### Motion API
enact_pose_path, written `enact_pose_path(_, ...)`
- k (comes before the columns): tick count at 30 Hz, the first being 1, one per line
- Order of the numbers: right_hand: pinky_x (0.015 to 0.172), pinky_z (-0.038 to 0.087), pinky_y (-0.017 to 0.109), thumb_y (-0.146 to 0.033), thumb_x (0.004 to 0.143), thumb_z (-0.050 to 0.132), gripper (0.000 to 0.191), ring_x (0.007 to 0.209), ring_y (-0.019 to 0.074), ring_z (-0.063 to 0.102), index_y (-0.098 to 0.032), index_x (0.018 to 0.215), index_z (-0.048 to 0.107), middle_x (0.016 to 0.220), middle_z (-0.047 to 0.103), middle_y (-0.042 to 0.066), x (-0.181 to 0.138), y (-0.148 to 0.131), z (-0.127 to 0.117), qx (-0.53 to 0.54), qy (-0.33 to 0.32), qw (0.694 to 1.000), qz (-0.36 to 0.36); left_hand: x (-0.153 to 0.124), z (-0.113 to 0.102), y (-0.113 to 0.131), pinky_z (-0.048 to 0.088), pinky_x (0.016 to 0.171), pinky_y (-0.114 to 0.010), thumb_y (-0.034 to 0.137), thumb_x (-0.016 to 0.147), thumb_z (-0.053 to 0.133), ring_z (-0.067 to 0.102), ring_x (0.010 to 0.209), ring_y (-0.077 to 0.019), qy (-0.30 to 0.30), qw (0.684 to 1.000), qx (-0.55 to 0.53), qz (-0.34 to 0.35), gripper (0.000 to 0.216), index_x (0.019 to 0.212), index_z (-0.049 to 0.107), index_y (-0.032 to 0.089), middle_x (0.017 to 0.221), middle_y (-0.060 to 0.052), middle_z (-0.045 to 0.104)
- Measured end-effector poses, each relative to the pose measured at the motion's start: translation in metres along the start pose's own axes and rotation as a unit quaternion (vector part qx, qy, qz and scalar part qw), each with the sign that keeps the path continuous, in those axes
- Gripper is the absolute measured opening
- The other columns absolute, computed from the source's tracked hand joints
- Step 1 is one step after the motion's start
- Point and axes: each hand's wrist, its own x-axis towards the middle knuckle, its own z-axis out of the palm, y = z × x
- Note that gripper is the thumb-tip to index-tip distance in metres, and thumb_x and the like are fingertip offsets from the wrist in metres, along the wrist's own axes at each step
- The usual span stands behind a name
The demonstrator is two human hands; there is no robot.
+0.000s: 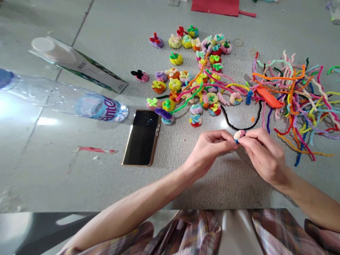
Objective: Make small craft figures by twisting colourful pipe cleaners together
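Note:
My left hand (pixel 211 148) and my right hand (pixel 262 154) meet above the grey table (pixel 164 184), both pinching a small pink and white pipe-cleaner coil (pixel 239 134) with a bit of blue under it. Fingers of both hands are closed round it. Just beyond the hands lies a black pipe cleaner (pixel 240 124) in a curve. Farther back sit several finished pipe-cleaner flowers (pixel 191 67) in many colours.
A heap of loose coloured pipe cleaners (pixel 297 95) spreads at the right, with an orange comb (pixel 268 97) at its edge. A phone (pixel 142 137) lies left of the hands. A water bottle (pixel 66 99) and a carton (pixel 79 65) stand at the left. Red fabric (pixel 216 7) is at the far edge.

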Motion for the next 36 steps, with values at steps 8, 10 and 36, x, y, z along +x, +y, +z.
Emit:
enact_pose_path(8, 0.087, 0.061, 0.03, -0.004, 0.108, 0.057, 0.025, 0.096, 0.0168, 0.072, -0.018, 0.124, 0.069, 0.103, 0.07, 0.007, 0.004, 0.001, -0.005, 0.023, -0.014, 1.0, 0.001, 0.003, -0.003, 0.001, 0.061, 0.077, -0.023, 0.024, 0.072, 0.096, 0.07, 0.076, -0.0117, -0.003, 1.0, -0.006, 0.01, 0.03, 0.094, 0.077, 0.018, 0.085, -0.001, 0.075)
enact_pose_path(10, 0.087, 0.061, 0.03, -0.003, 0.108, 0.057, 0.022, 0.096, 0.0166, 0.072, -0.017, 0.121, 0.069, 0.104, 0.07, 0.007, 0.004, 0.002, -0.008, 0.03, -0.022, 0.999, -0.004, 0.003, -0.004, 0.004, 0.064, 0.081, -0.026, 0.029, 0.078, 0.094, 0.073, 0.08, -0.0135, -0.021, 1.0, 0.004, 0.005, 0.032, 0.105, 0.079, 0.018, 0.087, -0.002, 0.076)
enact_pose_path(36, 0.06, 0.05, 0.027, -0.013, 0.102, 0.066, 0.007, 0.071, 0.0139, 0.064, -0.019, 0.1, 0.065, 0.085, 0.071, 0.003, -0.002, -0.001, 0.005, 0.075, 0.014, 0.993, 0.084, -0.002, -0.002, 0.005, 0.066, 0.078, -0.025, 0.028, 0.087, 0.085, 0.08, 0.084, -0.0171, 0.013, 0.973, 0.19, 0.128, 0.019, 0.098, 0.076, 0.016, 0.094, -0.006, 0.082)
